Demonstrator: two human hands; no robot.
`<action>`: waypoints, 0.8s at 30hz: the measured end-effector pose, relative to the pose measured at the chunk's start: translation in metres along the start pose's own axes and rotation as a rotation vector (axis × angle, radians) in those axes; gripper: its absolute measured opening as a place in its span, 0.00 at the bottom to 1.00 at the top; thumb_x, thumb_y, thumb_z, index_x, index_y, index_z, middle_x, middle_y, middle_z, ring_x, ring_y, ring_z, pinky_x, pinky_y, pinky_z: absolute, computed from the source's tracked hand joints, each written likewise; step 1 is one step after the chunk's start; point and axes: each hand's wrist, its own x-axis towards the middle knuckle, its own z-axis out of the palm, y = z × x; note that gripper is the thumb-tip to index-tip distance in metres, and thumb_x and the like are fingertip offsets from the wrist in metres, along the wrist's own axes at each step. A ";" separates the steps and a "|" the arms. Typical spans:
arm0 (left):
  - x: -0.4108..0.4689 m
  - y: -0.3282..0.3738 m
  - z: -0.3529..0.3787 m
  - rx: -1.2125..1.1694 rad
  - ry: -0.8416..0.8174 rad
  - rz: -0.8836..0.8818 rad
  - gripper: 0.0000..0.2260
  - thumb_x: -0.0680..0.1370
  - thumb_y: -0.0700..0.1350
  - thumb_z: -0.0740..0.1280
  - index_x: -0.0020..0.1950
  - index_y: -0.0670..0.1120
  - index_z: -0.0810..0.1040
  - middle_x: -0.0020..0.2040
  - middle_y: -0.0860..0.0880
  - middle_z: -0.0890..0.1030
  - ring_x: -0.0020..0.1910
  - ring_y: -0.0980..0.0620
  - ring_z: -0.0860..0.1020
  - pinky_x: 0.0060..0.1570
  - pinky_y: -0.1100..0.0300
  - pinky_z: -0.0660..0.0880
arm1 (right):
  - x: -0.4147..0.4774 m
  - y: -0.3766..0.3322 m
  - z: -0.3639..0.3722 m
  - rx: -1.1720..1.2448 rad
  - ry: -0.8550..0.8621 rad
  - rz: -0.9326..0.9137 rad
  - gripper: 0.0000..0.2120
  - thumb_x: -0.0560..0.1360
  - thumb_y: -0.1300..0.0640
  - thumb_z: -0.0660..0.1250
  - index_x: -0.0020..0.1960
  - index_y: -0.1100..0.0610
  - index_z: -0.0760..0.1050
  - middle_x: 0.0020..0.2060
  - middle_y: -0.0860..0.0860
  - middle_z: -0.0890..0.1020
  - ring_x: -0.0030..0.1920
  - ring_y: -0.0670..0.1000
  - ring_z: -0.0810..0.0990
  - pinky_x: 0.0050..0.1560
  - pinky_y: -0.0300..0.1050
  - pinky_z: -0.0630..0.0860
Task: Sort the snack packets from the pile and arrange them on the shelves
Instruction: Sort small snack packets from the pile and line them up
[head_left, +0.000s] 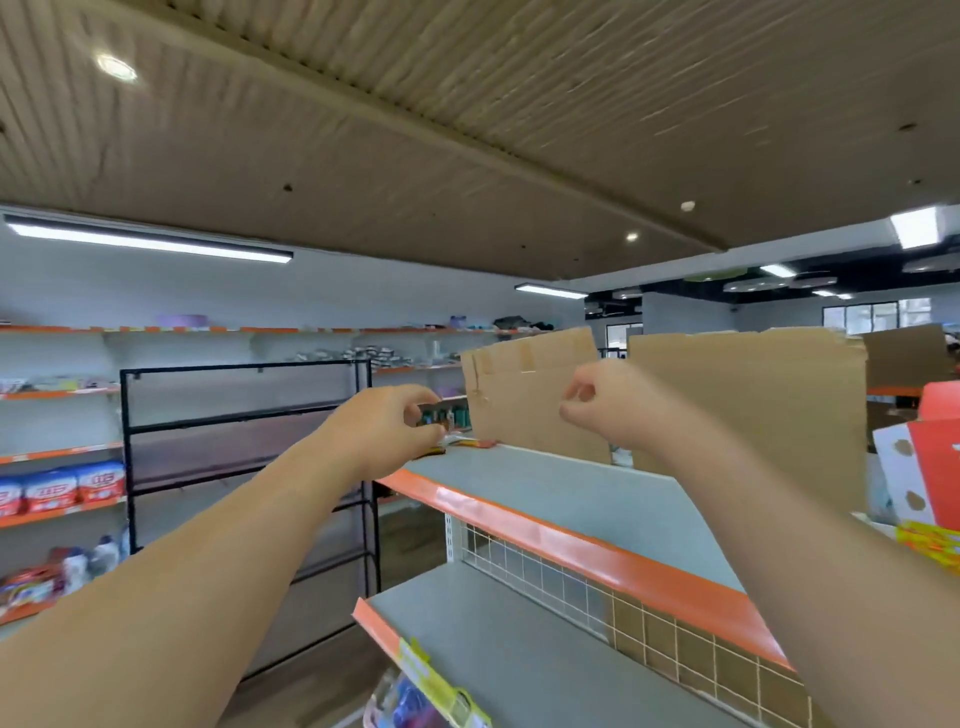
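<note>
At the far end of the top shelf (571, 493): a few small snack packets (470, 442), red and orange, lie flat on the grey deck just in front of the cardboard sheet. They are probably the start of a row worked inward from that end.
Left hand (387, 431): reaches out over the top shelf's orange front strip, with its fingertips right at the packets. The fingers and thumb are curled toward each other as if pinching, but I cannot tell whether a packet is between them.
Right hand (608, 405): raised above the top shelf's middle, in front of the cardboard. The fingers are loosely curled with nothing visible in them, so it looks free to steady or straighten.
Cardboard sheet (519, 395): stands upright along the top shelf's back edge, with a second sheet (753, 405) beside it. The two likely serve as a backstop so packets do not slide off behind.
Lower shelf (498, 623): sits directly beneath the top shelf, in front of a wire grid panel (545, 571).
Yellow packets (930, 543): lie past the top shelf's near right end, at the frame edge. They may belong to the unsorted stock, though the pile itself is not clearly in view.
Progress: judged early, since most of the top shelf holds nothing yet.
</note>
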 end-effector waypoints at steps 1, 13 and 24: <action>0.012 -0.005 0.003 0.009 -0.001 -0.010 0.21 0.79 0.59 0.67 0.71 0.59 0.73 0.64 0.53 0.80 0.56 0.52 0.77 0.56 0.55 0.73 | 0.015 0.004 0.006 0.009 -0.008 -0.001 0.04 0.75 0.49 0.68 0.48 0.48 0.78 0.42 0.45 0.80 0.40 0.46 0.78 0.37 0.42 0.72; 0.132 -0.047 0.060 0.108 -0.057 -0.076 0.21 0.79 0.58 0.67 0.72 0.57 0.75 0.66 0.52 0.79 0.57 0.52 0.76 0.56 0.57 0.72 | 0.157 0.041 0.072 0.057 -0.161 -0.011 0.06 0.77 0.51 0.68 0.48 0.53 0.81 0.49 0.54 0.83 0.49 0.54 0.81 0.51 0.50 0.79; 0.203 -0.119 0.102 0.081 -0.143 -0.099 0.21 0.78 0.57 0.67 0.71 0.57 0.75 0.64 0.53 0.78 0.60 0.51 0.77 0.62 0.53 0.74 | 0.239 0.040 0.145 0.023 -0.243 -0.020 0.15 0.75 0.54 0.67 0.55 0.63 0.80 0.58 0.62 0.81 0.58 0.64 0.80 0.58 0.61 0.78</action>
